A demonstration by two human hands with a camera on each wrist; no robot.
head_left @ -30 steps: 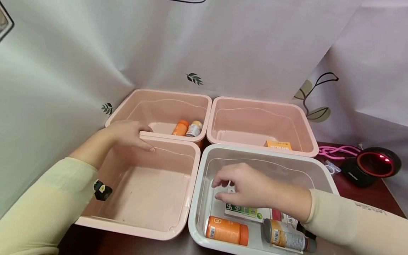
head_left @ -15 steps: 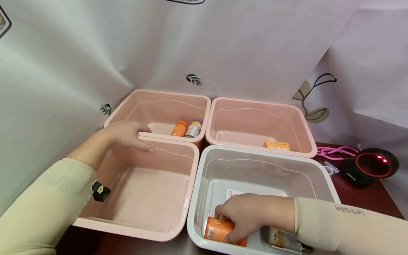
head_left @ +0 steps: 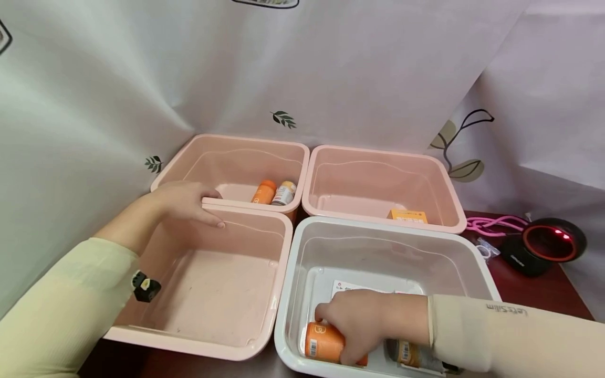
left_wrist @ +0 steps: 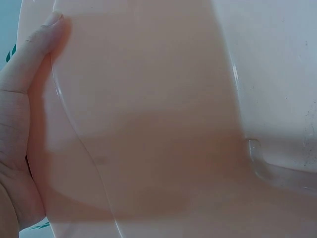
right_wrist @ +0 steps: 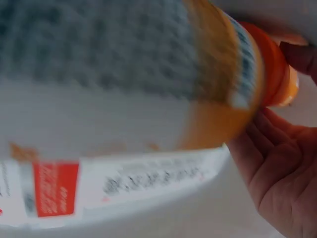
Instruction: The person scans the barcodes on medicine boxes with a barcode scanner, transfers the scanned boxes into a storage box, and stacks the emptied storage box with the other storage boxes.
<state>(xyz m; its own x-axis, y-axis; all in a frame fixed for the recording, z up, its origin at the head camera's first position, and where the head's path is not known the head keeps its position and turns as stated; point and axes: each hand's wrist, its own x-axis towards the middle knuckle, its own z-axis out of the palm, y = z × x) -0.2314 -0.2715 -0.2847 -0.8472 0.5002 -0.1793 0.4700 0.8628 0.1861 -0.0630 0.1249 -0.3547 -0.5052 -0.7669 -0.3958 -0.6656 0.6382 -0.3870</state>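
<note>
My right hand (head_left: 361, 320) grips an orange bottle (head_left: 321, 341) lying on its side at the front left of the white bin (head_left: 289, 294). Beside that hand lies a grey-and-yellow bottle (head_left: 408, 353), partly covered by the arm; in the right wrist view this labelled bottle (right_wrist: 148, 74) fills the foreground. White boxes (head_left: 347, 286) lie flat under and behind the hand. Over at the left, my left hand (head_left: 184, 202) holds the back rim of the front pink bin (head_left: 283, 252). The left wrist view has its thumb (left_wrist: 34, 54) along the inner wall, other fingers hidden.
The back left pink bin (head_left: 231, 144) holds an orange bottle (head_left: 264, 192) and a white bottle with a yellow cap (head_left: 284, 193). In the back right pink bin (head_left: 378, 152) lies an orange box (head_left: 407, 216). A black round device (head_left: 543, 247) and pink cord (head_left: 491, 226) are at right.
My right hand has come down from above the white boxes to the orange bottle and closed round it. The left hand has kept its place on the rim.
</note>
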